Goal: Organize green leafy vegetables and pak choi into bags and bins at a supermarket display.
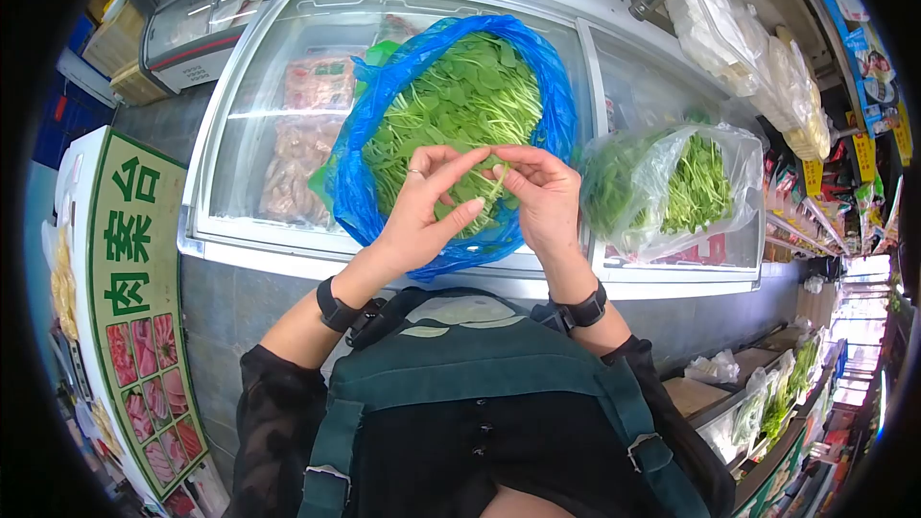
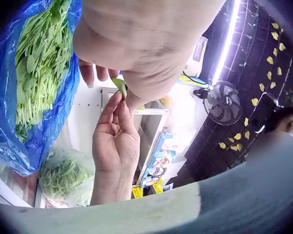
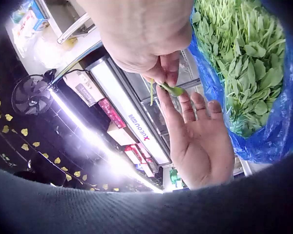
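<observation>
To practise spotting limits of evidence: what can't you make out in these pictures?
Sprout: its top, right wrist view, covered by the right hand.
Blue bag: its middle, head view, behind the left hand.
Freezer packs: head view, blurred under the lid.
Shelf labels: head view, too small to read.

Blue bag [image 1: 357,187] thin glossy plastic; freezer lid [image 1: 251,101] smooth glass.
</observation>
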`<act>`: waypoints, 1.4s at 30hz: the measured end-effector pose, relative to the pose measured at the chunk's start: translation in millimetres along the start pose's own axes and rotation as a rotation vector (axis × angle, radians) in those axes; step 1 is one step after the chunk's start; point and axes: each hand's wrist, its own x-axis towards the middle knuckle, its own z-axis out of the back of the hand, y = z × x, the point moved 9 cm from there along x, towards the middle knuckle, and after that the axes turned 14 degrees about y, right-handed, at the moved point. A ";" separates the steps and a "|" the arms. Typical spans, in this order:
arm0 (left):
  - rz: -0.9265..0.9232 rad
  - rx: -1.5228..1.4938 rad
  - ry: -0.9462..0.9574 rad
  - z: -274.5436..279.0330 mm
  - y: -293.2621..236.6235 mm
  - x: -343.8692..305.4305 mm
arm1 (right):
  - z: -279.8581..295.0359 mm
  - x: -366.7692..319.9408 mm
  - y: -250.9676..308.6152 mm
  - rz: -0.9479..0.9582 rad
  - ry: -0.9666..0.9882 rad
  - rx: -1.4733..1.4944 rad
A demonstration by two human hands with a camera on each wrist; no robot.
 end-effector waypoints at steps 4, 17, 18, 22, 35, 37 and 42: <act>-0.065 0.319 -0.037 -6.2 -14.4 1.2 | 6.1 -4.9 -1.4 0.031 -0.014 0.106; -0.080 0.606 -0.080 -15.6 -32.6 3.8 | 18.0 -14.3 6.5 0.057 0.001 0.181; -0.080 0.606 -0.080 -16.1 -32.8 3.1 | 18.3 -14.9 6.5 0.054 0.008 0.186; 0.053 0.030 -0.094 -11.8 0.9 1.2 | 16.9 -16.7 7.8 0.035 0.035 0.171; 0.255 -0.745 -0.297 19.8 37.9 -47.5 | -33.2 -11.0 -8.4 -0.177 0.262 0.139; 0.257 -0.757 -0.352 34.7 38.3 -65.3 | -39.0 -11.1 -13.4 -0.250 0.258 0.137; 0.173 -0.746 -0.591 97.6 43.3 -127.7 | -45.0 -10.4 -21.2 -0.269 0.315 0.124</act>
